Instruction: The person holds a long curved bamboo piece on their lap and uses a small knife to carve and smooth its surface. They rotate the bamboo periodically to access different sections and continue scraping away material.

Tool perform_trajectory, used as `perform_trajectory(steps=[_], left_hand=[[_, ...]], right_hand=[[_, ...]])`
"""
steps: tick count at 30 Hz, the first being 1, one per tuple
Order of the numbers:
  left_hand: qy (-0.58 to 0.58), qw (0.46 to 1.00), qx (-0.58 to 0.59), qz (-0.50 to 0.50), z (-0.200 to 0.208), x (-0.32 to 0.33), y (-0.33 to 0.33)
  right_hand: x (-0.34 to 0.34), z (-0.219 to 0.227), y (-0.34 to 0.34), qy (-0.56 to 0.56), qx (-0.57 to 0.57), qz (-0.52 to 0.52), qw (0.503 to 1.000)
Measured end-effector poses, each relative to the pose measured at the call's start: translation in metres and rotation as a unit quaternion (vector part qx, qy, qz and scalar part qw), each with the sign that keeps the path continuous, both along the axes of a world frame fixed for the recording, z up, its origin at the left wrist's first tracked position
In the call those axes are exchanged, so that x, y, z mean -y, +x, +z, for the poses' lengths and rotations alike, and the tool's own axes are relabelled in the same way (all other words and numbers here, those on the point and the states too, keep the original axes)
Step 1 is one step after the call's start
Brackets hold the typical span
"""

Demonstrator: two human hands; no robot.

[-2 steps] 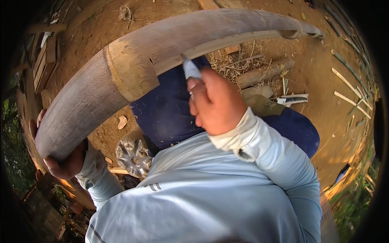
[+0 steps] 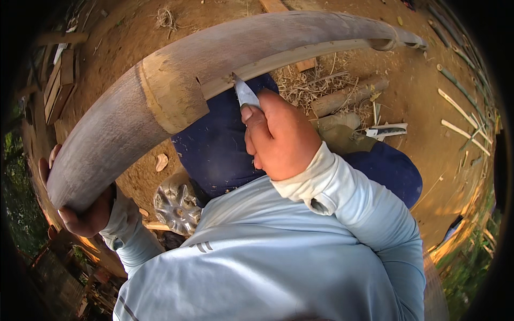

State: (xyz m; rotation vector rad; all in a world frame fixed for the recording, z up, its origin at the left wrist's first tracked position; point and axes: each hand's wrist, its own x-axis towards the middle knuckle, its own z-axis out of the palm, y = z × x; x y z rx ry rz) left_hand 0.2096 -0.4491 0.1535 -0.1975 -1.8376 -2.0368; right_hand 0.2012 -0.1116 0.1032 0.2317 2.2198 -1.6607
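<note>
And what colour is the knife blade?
The knife blade is silvery grey, darker at its far end; it shows best in the head view.

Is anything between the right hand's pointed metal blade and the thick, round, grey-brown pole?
Nothing visible: the pointed silvery metal blade in the right hand reaches the pale lower edge of the thick, round, grey-brown pole, though actual contact is hard to confirm.

Greys, tans and blues

The bamboo pole (image 2: 115,123) is mottled grey-brown, with a yellowish-tan band (image 2: 172,99) and a cream cut edge (image 2: 289,58). The knife blade (image 2: 247,95) is silvery grey, the shirt (image 2: 267,257) pale blue with dark stripes (image 2: 201,247), the trousers (image 2: 217,142) navy, the soil (image 2: 120,59) orange-brown.
</note>
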Motion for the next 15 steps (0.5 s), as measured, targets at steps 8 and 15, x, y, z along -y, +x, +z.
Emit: perform_trajectory(steps=[8, 15], left_hand=[[0.02, 1.0, -0.009, 0.009, -0.006, -0.007, -0.005], [0.041, 0.999, -0.028, -0.006, -0.009, -0.002, -0.005]], right_hand=[[0.01, -0.001, 0.002, 0.046, -0.069, 0.036, 0.996], [-0.004, 0.003, -0.007, -0.007, 0.019, -0.045, 0.999]])
